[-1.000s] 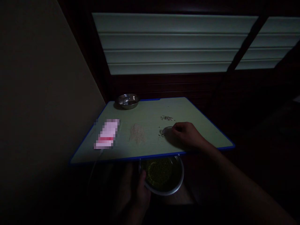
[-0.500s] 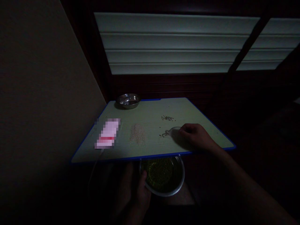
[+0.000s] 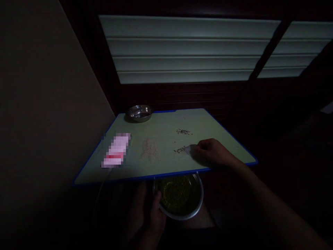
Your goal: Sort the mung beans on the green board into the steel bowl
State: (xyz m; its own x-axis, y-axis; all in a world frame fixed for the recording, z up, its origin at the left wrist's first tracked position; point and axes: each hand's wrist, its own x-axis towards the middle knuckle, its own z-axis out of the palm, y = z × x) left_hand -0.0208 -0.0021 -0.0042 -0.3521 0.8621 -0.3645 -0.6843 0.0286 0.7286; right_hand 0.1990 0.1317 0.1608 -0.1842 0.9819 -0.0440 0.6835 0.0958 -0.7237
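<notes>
My right hand (image 3: 212, 151) is closed, pinching a small see-through spoon (image 3: 190, 149) just above the pale board. The spoon's tip is beside a little cluster of dark beans (image 3: 179, 150). Beyond it lies a second scatter of dark beans (image 3: 183, 132). To the left is a thin patch of pale grains (image 3: 150, 149), perhaps rice. Below the board's near edge, my left hand (image 3: 157, 215) grips the left rim of a metal bowl (image 3: 194, 215), thumb over the edge. Inside are many small green beans (image 3: 177, 192); the board hides the bowl's far rim.
The pale green board (image 3: 163, 121) has a blue edge. A shallow steel dish (image 3: 139, 114) stands at its far left corner. A pixelated phone-like device (image 3: 116, 149) with a white cable (image 3: 101, 189) lies at the left. A wall rises on the left, and slatted panels stand behind.
The spoon has turned in my right hand and its bowl shows more broadly beside the near beans. My left hand keeps its grip on the metal bowl. The view has shifted slightly.
</notes>
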